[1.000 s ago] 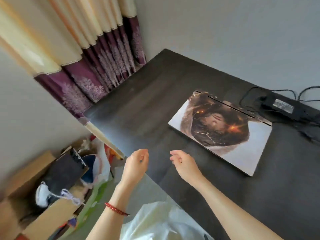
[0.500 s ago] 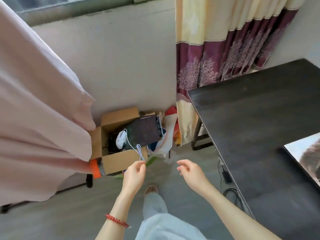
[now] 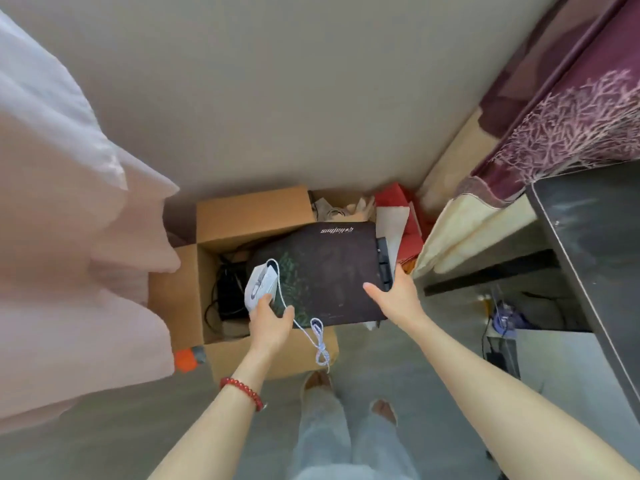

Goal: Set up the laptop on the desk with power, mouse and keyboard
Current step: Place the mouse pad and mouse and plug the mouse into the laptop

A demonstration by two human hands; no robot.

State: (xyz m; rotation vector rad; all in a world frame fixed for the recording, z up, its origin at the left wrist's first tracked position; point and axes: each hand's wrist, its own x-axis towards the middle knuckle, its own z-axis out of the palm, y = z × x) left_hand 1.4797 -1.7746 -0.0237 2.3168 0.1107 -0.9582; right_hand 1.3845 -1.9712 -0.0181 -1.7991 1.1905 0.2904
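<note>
A white wired mouse (image 3: 260,285) lies at the left edge of a dark mouse pad (image 3: 325,271) on top of an open cardboard box (image 3: 252,213) on the floor. Its white braided cable (image 3: 317,336) hangs over the box's front. My left hand (image 3: 270,318) touches the near end of the mouse, finger and thumb apart. My right hand (image 3: 398,296) grips the pad's right edge, thumb on top, fingers over a black keyboard (image 3: 382,263) that sticks out beneath the pad. The laptop is out of view.
The dark desk (image 3: 595,237) stands at the right, with cables and clutter (image 3: 502,320) on the floor under it. A purple and cream curtain (image 3: 554,133) hangs beside it. Pale pink fabric (image 3: 69,220) fills the left. Red bags (image 3: 398,216) sit behind the box.
My view has swung from the desk and laptop down to the box on the floor. Both hands have reached forward, the left to the mouse, the right onto the pad's edge.
</note>
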